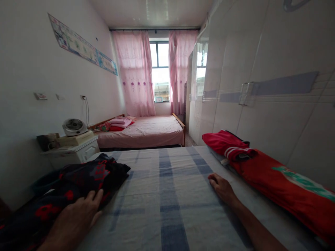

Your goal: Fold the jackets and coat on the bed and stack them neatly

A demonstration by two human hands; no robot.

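A dark garment with red patterns and lettering [83,174] lies rumpled along the left side of a bed with a blue-and-white checked sheet [146,195]. My left hand [75,214] is on or just over its near edge, fingers stretched out and a little apart, gripping nothing. Further right, my right hand [222,188] is low over the sheet with its fingers curled in. Nothing shows in it, though its palm is hidden. Beyond that hand lie a folded red garment with white stripes [227,144] and a long orange-red garment with green-white print [282,188].
White wardrobes [235,122] line the right side. Ahead stands a second bed with a pink sheet [146,130] and folded bedding [120,122]. At left, a small fan [74,127] sits on a box on a white cabinet [87,150]. Pink curtains [134,73] flank the window.
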